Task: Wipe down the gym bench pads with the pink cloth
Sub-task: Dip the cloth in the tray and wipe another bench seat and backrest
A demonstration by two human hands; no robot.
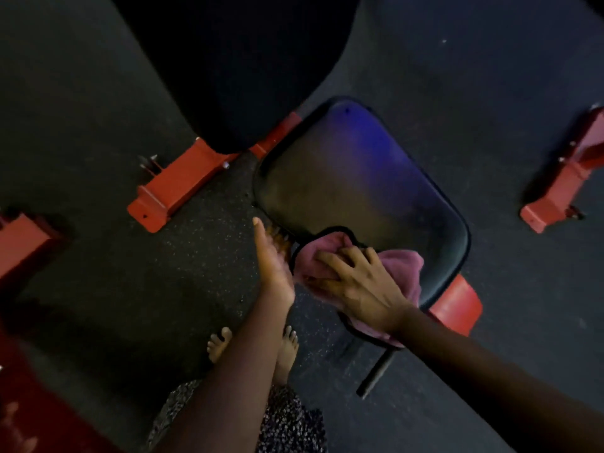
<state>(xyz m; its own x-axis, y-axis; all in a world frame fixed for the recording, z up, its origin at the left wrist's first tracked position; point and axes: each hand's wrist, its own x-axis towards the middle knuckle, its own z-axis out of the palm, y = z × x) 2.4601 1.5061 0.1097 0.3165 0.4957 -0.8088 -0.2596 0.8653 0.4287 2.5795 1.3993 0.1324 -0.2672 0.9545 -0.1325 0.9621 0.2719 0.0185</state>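
Observation:
A black seat pad (359, 181) of a red-framed gym bench fills the middle of the head view. The long black back pad (228, 67) rises behind it at the top. A pink cloth (405, 269) with a dark hem lies bunched on the seat pad's near corner. My right hand (356, 282) presses flat on the cloth, fingers spread over it. My left hand (273, 263) hovers just left of the pad's near edge, palm turned inward, fingers straight and holding nothing.
Red steel feet of the bench (170, 188) stick out on the dark rubber floor (98, 273). Another red frame foot (562, 178) stands at the right, one more (23, 243) at the left edge. A dark bar (376, 374) lies under the seat. My bare feet (287, 348) stand close to the bench.

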